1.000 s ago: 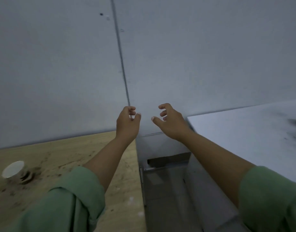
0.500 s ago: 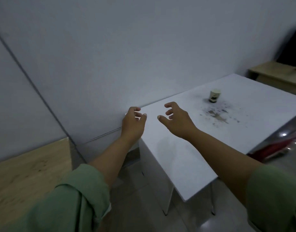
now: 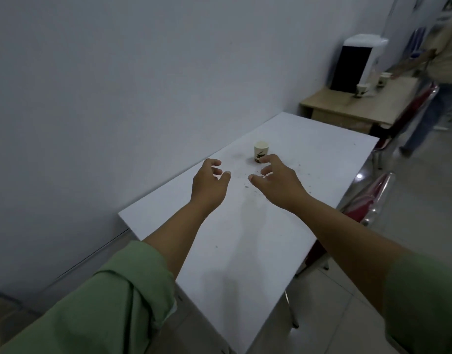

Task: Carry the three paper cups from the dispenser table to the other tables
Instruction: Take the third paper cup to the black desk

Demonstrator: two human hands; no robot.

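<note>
A paper cup point(image 3: 260, 150) with a dark print stands upright on the white table point(image 3: 245, 251), amid dark specks. My left hand point(image 3: 209, 183) and my right hand point(image 3: 277, 181) are held out over that table, fingers curled and apart, holding nothing. My right hand's fingertips overlap the cup's lower part in view; I cannot tell if they touch. Far right, the black-and-white dispenser point(image 3: 355, 65) stands on a wooden table point(image 3: 347, 108), with two paper cups, one point(image 3: 361, 89) close to it and another point(image 3: 384, 79) further back.
A blurred person point(image 3: 439, 80) stands beside the dispenser table, an arm reaching over it. Red chairs with chrome frames point(image 3: 368, 200) stand along the white table's right side. A grey wall runs along the left. Tiled floor lies at the lower right.
The view has swung right, away from the wooden table with a cup on it, to the white table and the dispenser table. Both hands stay out in front, holding nothing.
</note>
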